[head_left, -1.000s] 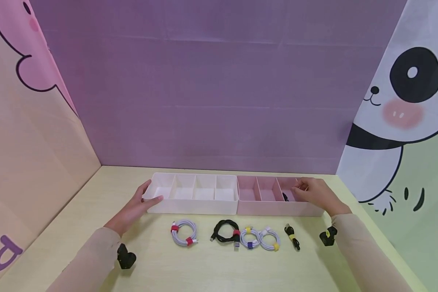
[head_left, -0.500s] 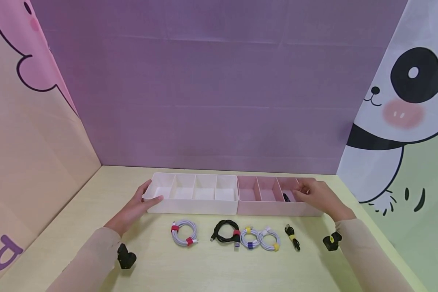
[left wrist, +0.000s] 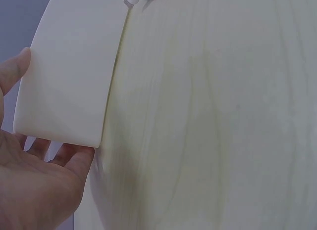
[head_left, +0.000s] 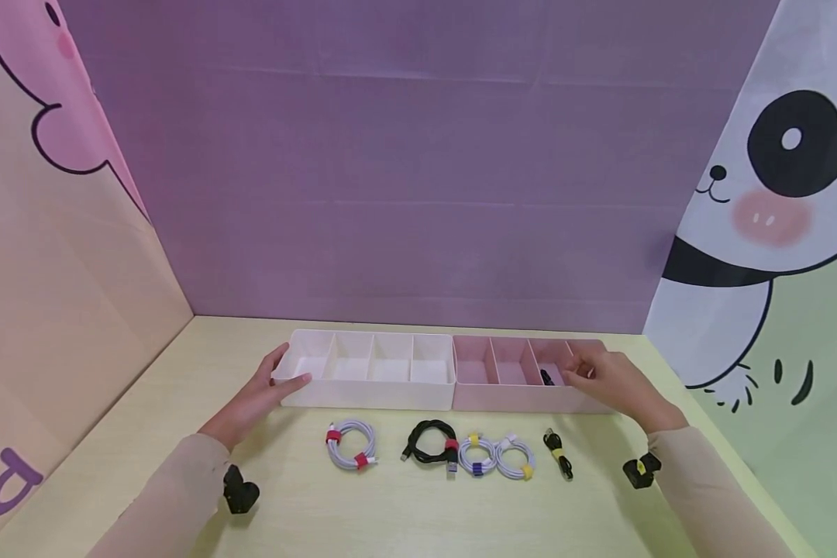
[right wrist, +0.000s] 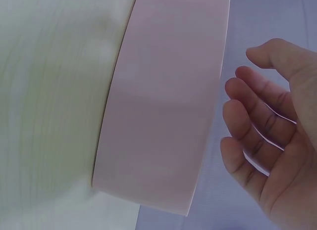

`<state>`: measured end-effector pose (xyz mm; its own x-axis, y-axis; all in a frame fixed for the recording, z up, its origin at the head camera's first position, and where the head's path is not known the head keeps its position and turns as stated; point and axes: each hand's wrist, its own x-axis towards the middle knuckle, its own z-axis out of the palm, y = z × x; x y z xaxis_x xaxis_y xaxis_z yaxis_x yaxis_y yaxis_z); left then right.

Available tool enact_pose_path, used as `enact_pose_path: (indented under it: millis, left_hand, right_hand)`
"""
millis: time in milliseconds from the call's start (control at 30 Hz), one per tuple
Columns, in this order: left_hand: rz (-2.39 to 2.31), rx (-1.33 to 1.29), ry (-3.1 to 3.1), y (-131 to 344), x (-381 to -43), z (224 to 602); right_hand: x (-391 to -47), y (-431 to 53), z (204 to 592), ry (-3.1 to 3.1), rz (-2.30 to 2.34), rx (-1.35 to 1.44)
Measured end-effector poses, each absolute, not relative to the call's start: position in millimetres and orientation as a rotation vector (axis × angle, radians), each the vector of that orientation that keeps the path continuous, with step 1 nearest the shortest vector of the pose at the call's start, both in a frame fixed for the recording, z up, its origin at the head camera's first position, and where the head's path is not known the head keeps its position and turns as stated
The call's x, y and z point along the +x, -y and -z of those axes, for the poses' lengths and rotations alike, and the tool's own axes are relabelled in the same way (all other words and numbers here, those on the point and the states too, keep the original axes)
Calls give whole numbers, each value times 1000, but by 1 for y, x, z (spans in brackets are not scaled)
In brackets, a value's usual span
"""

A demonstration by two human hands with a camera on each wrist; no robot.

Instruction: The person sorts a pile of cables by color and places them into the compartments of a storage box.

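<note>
Right hand (head_left: 617,389): fingers loosely bent, thumb parted from the fingertips, nothing held; positioned above the right end of the pink tray (head_left: 530,400), apart from it. Left hand (head_left: 254,397): grips the far end of the white tray (head_left: 368,395), thumb at the front rim, fingers at the end wall. The white tray abuts the pink tray's left end; both long axes run side to side.

A dark item (head_left: 547,377), too small to identify, lies in the pink tray's third compartment from the left, leftward of the right fingertips. The short cable (head_left: 558,453) lies in front of the pink tray, nearer the right hand; its long axis points roughly toward the tray. Gaps separate it from the front wall and from the right sleeve (head_left: 714,484).
</note>
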<state>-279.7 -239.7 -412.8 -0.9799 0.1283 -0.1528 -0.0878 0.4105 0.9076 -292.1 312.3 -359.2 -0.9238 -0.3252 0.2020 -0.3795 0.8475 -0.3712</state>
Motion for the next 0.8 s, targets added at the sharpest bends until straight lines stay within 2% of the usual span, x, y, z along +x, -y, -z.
enact_pose_path:
  millis: [800]
  left_hand:
    - [-1671,66,-2461,240,-281,416]
  right_hand:
    - [-276,-312,370,2862,-646,614]
